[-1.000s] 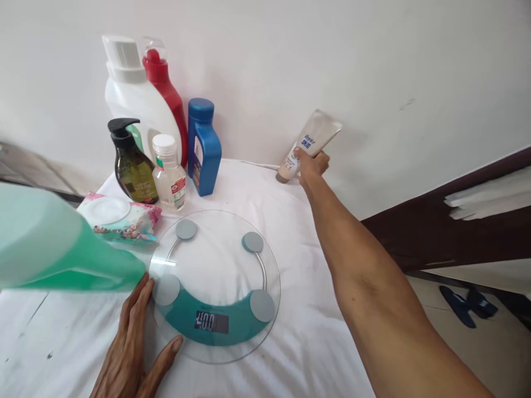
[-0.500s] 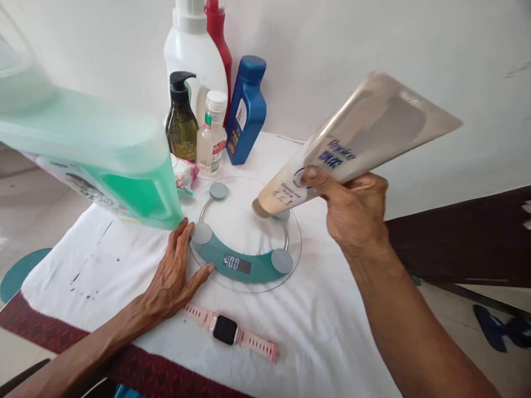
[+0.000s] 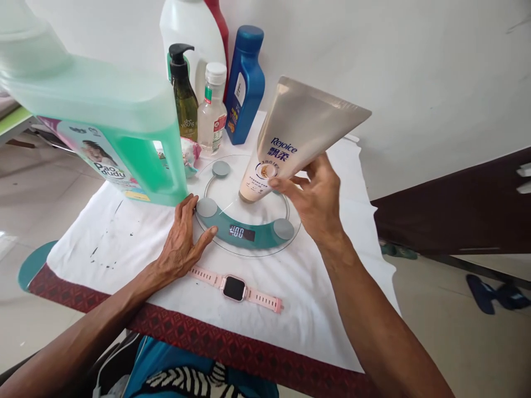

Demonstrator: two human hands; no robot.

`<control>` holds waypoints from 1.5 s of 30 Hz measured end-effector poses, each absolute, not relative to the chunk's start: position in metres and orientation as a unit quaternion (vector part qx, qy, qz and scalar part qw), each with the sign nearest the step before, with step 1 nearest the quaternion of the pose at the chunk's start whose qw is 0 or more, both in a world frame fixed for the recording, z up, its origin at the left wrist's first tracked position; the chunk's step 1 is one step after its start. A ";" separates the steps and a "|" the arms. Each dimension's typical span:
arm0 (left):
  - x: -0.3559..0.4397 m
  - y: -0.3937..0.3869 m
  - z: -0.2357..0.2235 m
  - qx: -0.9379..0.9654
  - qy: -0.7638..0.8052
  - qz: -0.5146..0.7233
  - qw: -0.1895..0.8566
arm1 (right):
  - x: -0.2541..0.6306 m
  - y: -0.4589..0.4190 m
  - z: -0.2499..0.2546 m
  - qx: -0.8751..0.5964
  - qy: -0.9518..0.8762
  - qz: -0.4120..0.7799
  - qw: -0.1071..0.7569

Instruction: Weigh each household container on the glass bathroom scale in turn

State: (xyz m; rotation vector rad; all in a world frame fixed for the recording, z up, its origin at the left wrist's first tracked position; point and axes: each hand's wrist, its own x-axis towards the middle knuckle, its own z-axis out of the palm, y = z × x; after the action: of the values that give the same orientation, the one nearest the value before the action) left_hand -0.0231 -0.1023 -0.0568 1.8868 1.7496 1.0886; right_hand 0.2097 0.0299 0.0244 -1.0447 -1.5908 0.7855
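Note:
My right hand (image 3: 317, 199) grips a beige Rejoice tube (image 3: 286, 132), cap end down, over the round glass scale (image 3: 255, 235). Whether the cap touches the glass I cannot tell. The scale's display appears to read zeros. My left hand (image 3: 185, 235) rests with its fingers apart at the scale's left edge, its thumb near the teal band. In front of the scale lies a pink-strapped smartwatch (image 3: 234, 288), one strap end running under or beside my left hand.
A big jug of green liquid (image 3: 136, 99) stands close on the left. Behind the scale are a dark pump bottle (image 3: 182, 105), a small clear bottle (image 3: 212, 119), a blue bottle (image 3: 246, 88), a white jug (image 3: 186, 27) and a red bottle (image 3: 219, 22). White cloth (image 3: 311, 309) covers the table.
The tube has moved left and down, turning more upright with its label toward me. My left hand stays by the scale. The camera view has shifted, showing more of the table's front edge.

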 end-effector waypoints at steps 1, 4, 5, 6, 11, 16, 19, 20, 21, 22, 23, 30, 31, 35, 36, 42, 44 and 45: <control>-0.023 -0.102 -0.057 0.665 0.615 0.385 0.174 | 0.217 0.024 0.018 -0.448 -0.636 0.317 0.542; -0.024 -0.102 -0.057 0.663 0.617 0.384 0.179 | 0.243 0.003 -0.013 -0.521 -0.512 0.286 0.620; -0.024 -0.102 -0.057 0.662 0.619 0.383 0.179 | 0.252 -0.004 -0.025 -0.545 -0.475 0.285 0.630; -0.023 -0.101 -0.057 0.662 0.620 0.381 0.179 | 0.259 -0.010 -0.036 -0.564 -0.444 0.290 0.633; -0.022 -0.101 -0.055 0.663 0.623 0.377 0.175 | 0.276 -0.018 -0.064 -0.580 -0.376 0.332 0.642; -0.023 -0.100 -0.051 0.655 0.634 0.370 0.181 | 0.276 -0.014 -0.061 -0.585 -0.395 0.343 0.620; -0.022 -0.099 -0.050 0.655 0.636 0.368 0.178 | 0.277 -0.015 -0.062 -0.587 -0.401 0.343 0.614; -0.022 -0.099 -0.051 0.655 0.636 0.369 0.176 | 0.277 -0.015 -0.063 -0.588 -0.401 0.343 0.613; -0.021 -0.100 -0.051 0.654 0.636 0.371 0.174 | 0.277 -0.015 -0.063 -0.590 -0.399 0.344 0.612; -0.021 -0.100 -0.051 0.653 0.636 0.373 0.174 | 0.277 -0.014 -0.063 -0.591 -0.395 0.344 0.613; -0.020 -0.100 -0.051 0.652 0.636 0.374 0.175 | 0.277 -0.014 -0.062 -0.593 -0.392 0.345 0.613; -0.018 -0.103 -0.047 0.637 0.641 0.376 0.204 | 0.272 -0.005 -0.017 -0.577 -0.485 0.338 0.564; -0.018 -0.103 -0.047 0.636 0.642 0.375 0.208 | 0.268 -0.002 -0.006 -0.563 -0.512 0.333 0.556; -0.016 -0.104 -0.045 0.635 0.644 0.372 0.208 | 0.240 0.014 0.030 -0.487 -0.592 0.339 0.546; -0.015 -0.105 -0.045 0.637 0.645 0.372 0.200 | 0.231 0.018 0.036 -0.464 -0.603 0.345 0.550; -0.015 -0.107 -0.039 0.681 0.632 0.363 0.072 | 0.185 0.037 0.051 -0.421 -0.613 0.327 0.583; -0.016 -0.108 -0.035 0.704 0.601 0.375 0.043 | 0.179 0.038 0.052 -0.454 -0.621 0.281 0.574; -0.016 -0.109 -0.033 0.721 0.572 0.388 0.040 | 0.177 0.038 0.053 -0.468 -0.630 0.256 0.564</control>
State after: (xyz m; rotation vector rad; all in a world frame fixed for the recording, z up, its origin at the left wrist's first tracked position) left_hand -0.0165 -0.1089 -0.0334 2.2098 1.7539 1.1882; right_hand 0.1772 0.0379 0.0526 -1.1021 -1.4839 0.6032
